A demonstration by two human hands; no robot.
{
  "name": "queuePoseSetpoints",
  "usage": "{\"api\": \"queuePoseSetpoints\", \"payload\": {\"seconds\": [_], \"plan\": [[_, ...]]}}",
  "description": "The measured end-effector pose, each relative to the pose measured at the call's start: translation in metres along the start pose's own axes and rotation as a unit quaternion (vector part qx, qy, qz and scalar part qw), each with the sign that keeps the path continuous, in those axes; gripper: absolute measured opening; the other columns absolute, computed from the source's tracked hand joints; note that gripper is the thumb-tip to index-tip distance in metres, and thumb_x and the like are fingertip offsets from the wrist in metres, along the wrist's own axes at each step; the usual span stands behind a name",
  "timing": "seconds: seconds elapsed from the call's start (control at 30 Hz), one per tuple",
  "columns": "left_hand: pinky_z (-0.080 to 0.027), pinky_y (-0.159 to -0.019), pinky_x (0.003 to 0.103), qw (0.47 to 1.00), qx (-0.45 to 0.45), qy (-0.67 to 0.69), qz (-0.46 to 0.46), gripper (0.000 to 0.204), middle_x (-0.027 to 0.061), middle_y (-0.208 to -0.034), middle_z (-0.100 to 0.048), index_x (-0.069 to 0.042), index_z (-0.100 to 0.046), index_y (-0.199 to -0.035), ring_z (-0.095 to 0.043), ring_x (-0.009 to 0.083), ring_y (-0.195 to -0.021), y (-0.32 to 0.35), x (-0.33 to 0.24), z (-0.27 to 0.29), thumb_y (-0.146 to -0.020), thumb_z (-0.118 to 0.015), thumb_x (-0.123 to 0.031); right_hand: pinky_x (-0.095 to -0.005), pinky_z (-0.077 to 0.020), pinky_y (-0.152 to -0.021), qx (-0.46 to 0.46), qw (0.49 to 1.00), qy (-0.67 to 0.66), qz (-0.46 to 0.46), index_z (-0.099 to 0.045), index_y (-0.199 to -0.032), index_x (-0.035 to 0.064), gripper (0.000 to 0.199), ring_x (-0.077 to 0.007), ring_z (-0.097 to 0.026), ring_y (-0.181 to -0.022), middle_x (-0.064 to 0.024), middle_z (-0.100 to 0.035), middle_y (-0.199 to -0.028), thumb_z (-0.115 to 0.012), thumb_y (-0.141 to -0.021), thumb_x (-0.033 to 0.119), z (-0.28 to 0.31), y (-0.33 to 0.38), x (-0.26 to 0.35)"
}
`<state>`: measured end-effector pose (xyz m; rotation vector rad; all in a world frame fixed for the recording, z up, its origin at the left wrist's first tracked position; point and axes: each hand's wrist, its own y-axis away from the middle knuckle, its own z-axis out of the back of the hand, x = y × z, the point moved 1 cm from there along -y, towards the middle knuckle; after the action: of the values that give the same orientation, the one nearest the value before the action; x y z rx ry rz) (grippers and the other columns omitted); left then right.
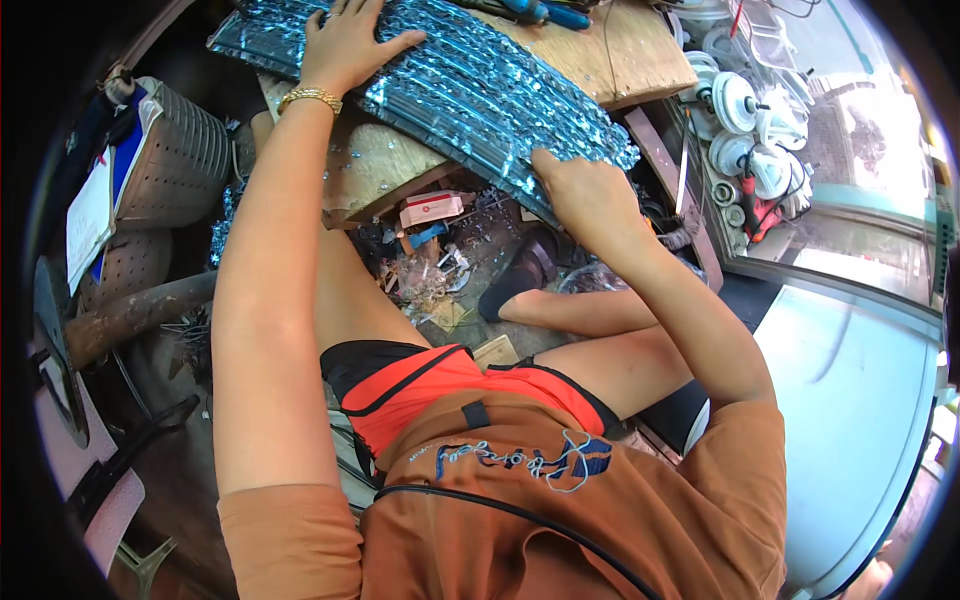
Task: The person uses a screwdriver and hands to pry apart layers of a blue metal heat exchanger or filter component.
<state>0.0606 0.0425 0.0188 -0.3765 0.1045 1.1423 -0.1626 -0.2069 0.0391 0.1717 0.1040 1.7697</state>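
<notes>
A long, shiny, blue-and-silver panel (470, 75) lies slanted across a wooden counter (385, 165). It is right under the left hand (348, 45). That hand is spread wide, with its palm down on the left part of the panel and its thumb sticking out to the right. A gold bracelet (312, 96) goes around the wrist. The right hand (598, 198) is curled, and it holds the panel's near edge, close to the right end. Its thumb is on that edge, but I cannot tell where all the fingertips are. Blue tool handles (567, 17) lie on the counter past the panel. A small pink box (432, 208) sits lower down, between the two arms.
</notes>
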Motion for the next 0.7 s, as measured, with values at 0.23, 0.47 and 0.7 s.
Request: {"api": "queuePoseSetpoints", "payload": {"seconds": [0.23, 0.47, 0.7], "plan": [[-0.024, -0.125, 0.058, 1.000, -0.004, -0.011, 0.016, 0.082, 0.0116, -0.163, -0.045, -0.014, -0.052, -0.152, -0.035, 0.0330, -0.155, 0.000, -0.009, 0.000, -0.088, -0.074, -0.059, -0.0577, -0.0551, -0.065, 0.006, 0.999, -0.027, -0.016, -0.061, -0.110, 0.0106, 0.020, -0.0441, -0.073, -0.075, -0.0218, -0.072, -0.078, -0.054, -0.105, 0.028, -0.004, 0.000, -0.012], [-0.025, -0.125, 0.056, 1.000, -0.008, -0.020, 0.011, 0.082, 0.0110, -0.163, -0.044, -0.014, -0.051, -0.153, -0.035, 0.0321, -0.155, 0.002, -0.003, -0.003, -0.088, -0.074, -0.059, -0.0532, -0.0571, -0.060, -0.036, 0.999, -0.016, -0.024, -0.065, -0.108, 0.0095, 0.021, -0.0407, -0.074, -0.070, -0.0185, -0.073, -0.074, -0.058, -0.104, 0.029, 0.021, 0.003, 0.004], [-0.025, -0.125, 0.057, 1.000, -0.007, -0.027, 0.014, 0.083, 0.0104, -0.163, -0.044, -0.015, -0.050, -0.153, -0.035, 0.0316, -0.155, -0.001, -0.005, -0.006, -0.088, -0.073, -0.060, -0.0579, -0.0545, -0.062, -0.024, 0.999, -0.022, -0.012, -0.062, -0.112, 0.0119, 0.024, -0.0439, -0.072, -0.073, -0.0212, -0.072, -0.078, -0.055, -0.106, 0.034, 0.003, -0.009, -0.004]]}}
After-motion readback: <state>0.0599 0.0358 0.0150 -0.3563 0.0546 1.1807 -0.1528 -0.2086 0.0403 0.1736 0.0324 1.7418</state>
